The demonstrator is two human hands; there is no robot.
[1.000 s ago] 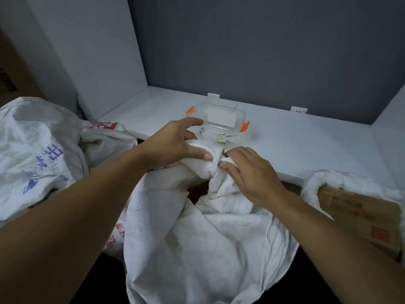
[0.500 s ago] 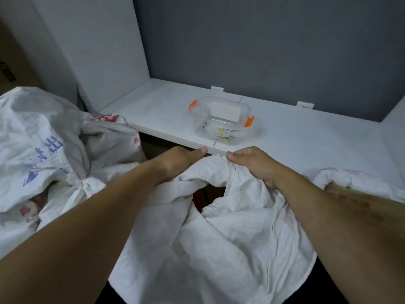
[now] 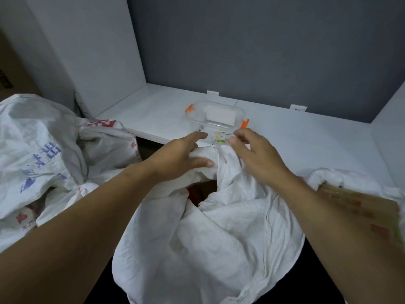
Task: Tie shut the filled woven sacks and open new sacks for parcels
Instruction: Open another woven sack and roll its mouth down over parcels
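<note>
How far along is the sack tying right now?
Done: the printed sack on the left looks knotted shut at its neck. In hand: the left hand grips the gathered mouth of the plain white sack; the right hand is blurred, so its hold is unclear. Left: that mouth gapes, untied, and the right sack with its cardboard box is open.

A: What's different since half a second ago?
B: Both fists were clenched on the rim of the white sack. The right hand has let go and lifted, fingers loosely curled, nearer the clear box. The left hand has loosened, fingers reaching forward, thumb pinching a fold
</note>
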